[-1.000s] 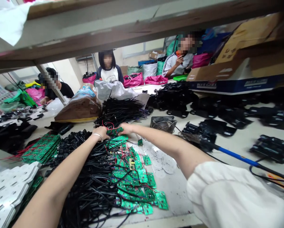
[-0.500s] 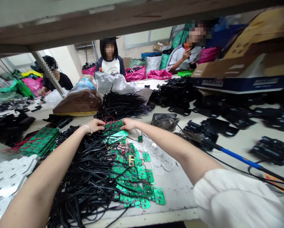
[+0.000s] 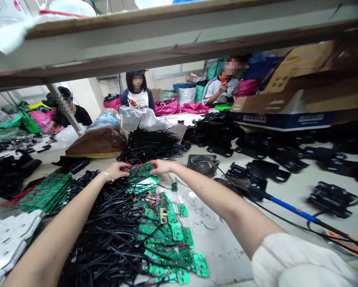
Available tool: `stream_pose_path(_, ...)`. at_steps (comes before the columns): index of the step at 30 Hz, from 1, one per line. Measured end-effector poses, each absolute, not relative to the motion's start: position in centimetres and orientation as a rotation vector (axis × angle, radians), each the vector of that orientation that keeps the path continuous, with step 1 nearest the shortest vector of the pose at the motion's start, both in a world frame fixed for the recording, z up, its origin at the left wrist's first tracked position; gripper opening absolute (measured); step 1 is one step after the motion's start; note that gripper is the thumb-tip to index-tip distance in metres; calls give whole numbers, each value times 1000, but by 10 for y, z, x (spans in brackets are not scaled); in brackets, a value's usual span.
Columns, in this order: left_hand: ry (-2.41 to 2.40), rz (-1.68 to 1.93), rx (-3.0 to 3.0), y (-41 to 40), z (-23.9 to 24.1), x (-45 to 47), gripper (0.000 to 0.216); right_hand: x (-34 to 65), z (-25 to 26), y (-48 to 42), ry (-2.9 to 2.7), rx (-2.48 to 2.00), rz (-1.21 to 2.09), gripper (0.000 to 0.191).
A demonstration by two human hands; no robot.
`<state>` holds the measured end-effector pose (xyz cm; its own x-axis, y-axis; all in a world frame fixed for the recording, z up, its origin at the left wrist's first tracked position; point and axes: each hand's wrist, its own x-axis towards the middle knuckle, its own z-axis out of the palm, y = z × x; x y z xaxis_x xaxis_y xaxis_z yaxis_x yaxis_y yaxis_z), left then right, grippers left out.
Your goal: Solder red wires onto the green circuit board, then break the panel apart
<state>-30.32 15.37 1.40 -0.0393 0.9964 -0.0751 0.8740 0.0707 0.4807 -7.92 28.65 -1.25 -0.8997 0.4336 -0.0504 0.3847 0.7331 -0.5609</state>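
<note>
A green circuit board (image 3: 141, 170) with red wires is held between my two hands at the far end of a heap of wired boards. My left hand (image 3: 118, 170), a bracelet on its wrist, grips the board's left end. At the opposite end, my right hand (image 3: 161, 166) has its fingers closed on the edge. Below them, several green boards (image 3: 176, 231) lie overlapping, their black cables (image 3: 107, 227) spreading left in a thick tangle. A small yellow-and-black transformer (image 3: 163, 215) sits among the boards. One tiny board (image 3: 174, 186) lies right of my right hand's fingers.
Left stand stacked green boards (image 3: 47, 191) and white perforated plates (image 3: 8, 235). A fan (image 3: 203, 164) and a blue-handled soldering iron (image 3: 289, 207) lie right, near black housings (image 3: 331, 197). Black leads (image 3: 152, 143) lie beyond. A shelf beam (image 3: 167, 44) crosses overhead. Three people sit opposite.
The head view has tipped upward, so the scene sits lower and more of the shelf shows. Both hands keep hold of the circuit board, with little visible movement over the table.
</note>
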Motion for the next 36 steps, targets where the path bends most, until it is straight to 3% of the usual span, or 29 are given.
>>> stream_pose_path(3,1977,446,1833,152,12,-305,46,-80,-5,290,-2805,-659,889,51)
stream_pose_path(7,2065,461,1794,155,4,-305,47,-96,-10,283,-2756,-799,768,30)
stream_pose_path(10,2158,478,1782,157,0,-304,49,-108,-17,274,-2704,-915,665,28)
stream_pose_path(16,2106,521,1806,152,0,-301,42,-118,-10,274,-2753,-726,705,51)
stream_pose_path(20,2134,555,1785,154,-3,-301,43,-127,-4,270,-2787,-740,638,30)
stream_pose_path(25,2190,567,1759,156,-6,-304,44,-132,-8,260,-2760,-829,524,28)
stream_pose_path(30,2100,571,1758,151,-4,-305,47,-134,-2,261,-2781,-701,516,59)
stream_pose_path(36,2199,585,1719,153,-7,-304,46,-146,5,249,-2893,-672,361,29)
